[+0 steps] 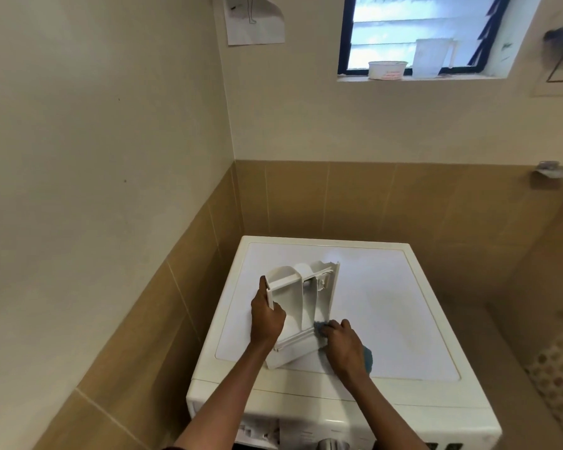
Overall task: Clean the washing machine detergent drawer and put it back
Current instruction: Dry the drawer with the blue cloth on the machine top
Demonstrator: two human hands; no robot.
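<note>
Two hands on the job, both busy. Right fingers (336, 325) are bunched on a blue cloth (320, 327), pressing it into the near end of the drawer's right-hand compartment. The rest of the cloth trails out under the right hand (342, 345). Left fingers (279, 313) are curled round the drawer's left edge, thumb up along the side, so the left hand (266, 319) is pinning it steady. The drawer (306, 297) is out of the machine, lying open side up on the washing machine top (397, 303), angled, towards the left front corner. Step in hand looks like wiping, right compartment. The other compartments likely need the same, can't tell how clean they are from here. After that it has to go back in the slot (257, 430) at the front left, just below: needs squaring to the opening and a straight push. The top is smooth and glossy white, so the drawer could skid if the left grip eases. Room is a tiled corner with a window (420, 30) above, and a tub (387, 70) and jug (431, 58) on the sill.
</note>
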